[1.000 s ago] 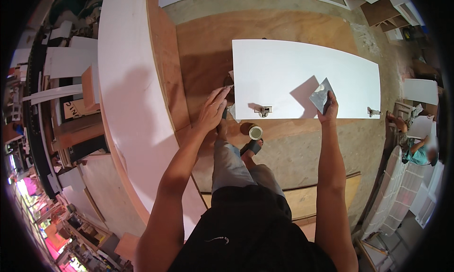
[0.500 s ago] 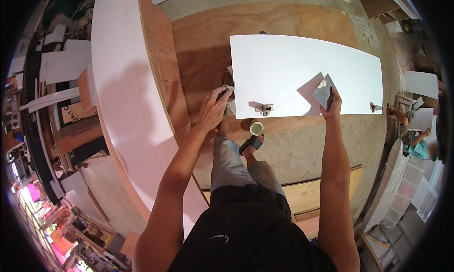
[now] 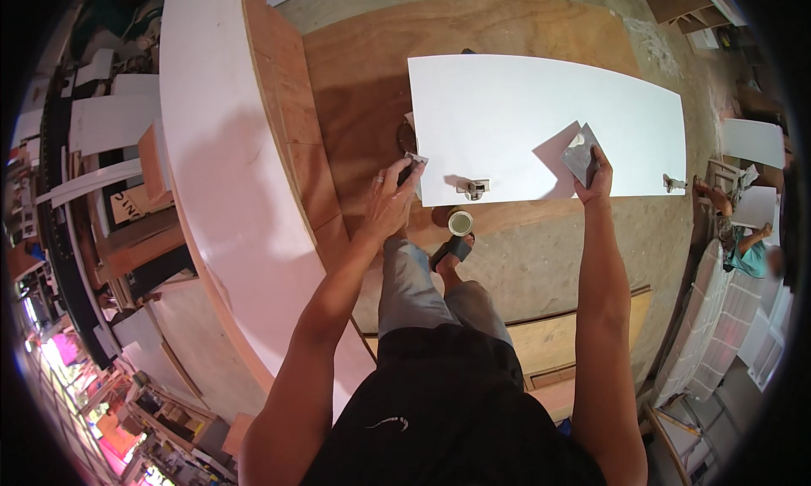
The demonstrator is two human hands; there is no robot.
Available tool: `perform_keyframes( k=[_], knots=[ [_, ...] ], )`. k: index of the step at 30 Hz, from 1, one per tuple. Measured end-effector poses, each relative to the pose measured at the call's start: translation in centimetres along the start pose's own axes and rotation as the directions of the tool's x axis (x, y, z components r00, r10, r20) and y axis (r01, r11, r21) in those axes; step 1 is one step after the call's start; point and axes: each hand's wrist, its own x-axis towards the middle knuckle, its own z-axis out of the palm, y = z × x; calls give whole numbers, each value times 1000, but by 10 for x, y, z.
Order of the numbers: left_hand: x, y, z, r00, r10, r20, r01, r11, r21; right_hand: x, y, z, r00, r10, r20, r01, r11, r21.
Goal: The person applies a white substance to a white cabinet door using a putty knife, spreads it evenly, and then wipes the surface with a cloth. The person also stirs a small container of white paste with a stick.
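A white door panel [image 3: 498, 106] lies in front of me, with a metal hinge [image 3: 473, 188] near its lower left corner and another hinge [image 3: 673, 184] at its lower right. My right hand [image 3: 601, 178] grips a flat grey metal putty plate [image 3: 579, 158] above the panel; a pale smear of what looks like putty sits on it, and its shadow falls to the left. At the panel's left edge, my left hand [image 3: 393, 200] is closed on a small flat scraper [image 3: 415, 159] with a greyish blade. Fingers hide part of that tool.
An open tin [image 3: 460, 223] stands by my sandalled foot, below the panel. A long white board [image 3: 220, 148] runs along my left side. Plywood [image 3: 363, 43] lies on the floor beneath the panel. Another person [image 3: 752, 249] is at the far right, near wrapped boards.
My left hand has moved slightly to the right, bringing the scraper over the panel's left edge. The right hand and putty plate stay nearly in place; the whole view has shifted a little.
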Motion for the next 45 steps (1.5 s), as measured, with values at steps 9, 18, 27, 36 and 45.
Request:
perform_keyframes(
  k=[9, 18, 27, 36, 45],
  knots=[
    [-26, 9, 0, 999, -15, 35, 16, 1000, -16, 4, 0, -5, 1000, -15, 22, 15, 1000, -3],
    [-62, 2, 5, 998, -23, 52, 21, 999, 27, -6, -1, 7, 999, -22, -48, 22, 1000, -2],
    [-79, 0, 12, 987, -52, 150, 38, 994, 99, -12, -2, 17, 997, -25, -75, 26, 1000, 14],
    [-72, 3, 23, 993, 10, 116, -30, 984, 175, -17, -2, 25, 994, -21, -110, 24, 999, 28],
    [-69, 12, 16, 992, -20, 125, 1, 988, 151, -3, -2, 12, 996, -26, -81, 31, 998, 58]
  ],
)
